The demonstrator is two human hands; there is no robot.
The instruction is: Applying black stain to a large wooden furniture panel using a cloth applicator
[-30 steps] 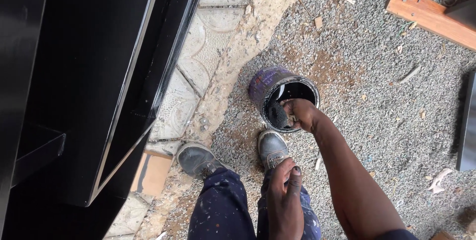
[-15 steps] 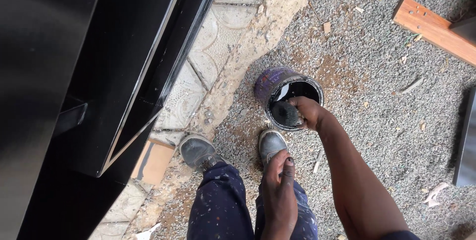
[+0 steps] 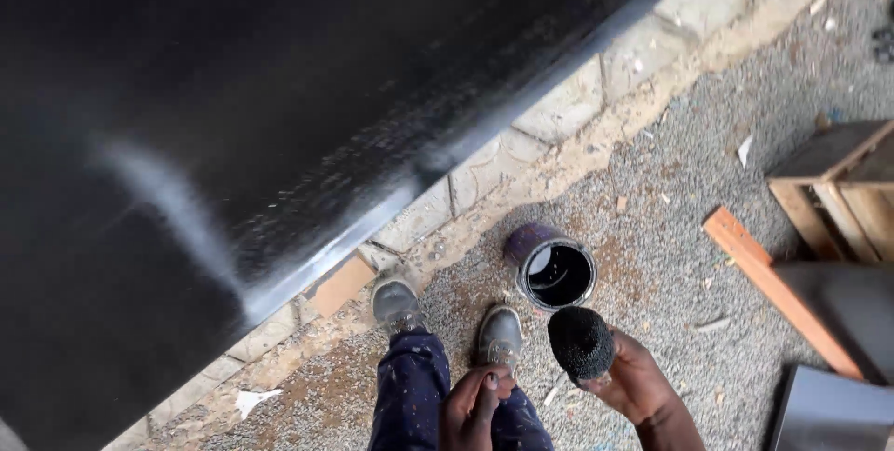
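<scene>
Gripping a round, coarse black sponge (image 3: 581, 342), the right hand (image 3: 638, 378) has its fingers curled about it just beside the open can (image 3: 556, 273), a dented metal cylinder of glossy black paint on the gravel (image 3: 670, 228). Left hand (image 3: 477, 404) rests loosely curled on a paint-flecked knee, holding nothing, below a smooth black panel (image 3: 279, 116).

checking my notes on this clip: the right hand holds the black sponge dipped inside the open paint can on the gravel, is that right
Not quite. In the head view the right hand does hold the black sponge, but the sponge is out of the open paint can, lifted clear beside it. The can does stand open on the gravel.
</scene>
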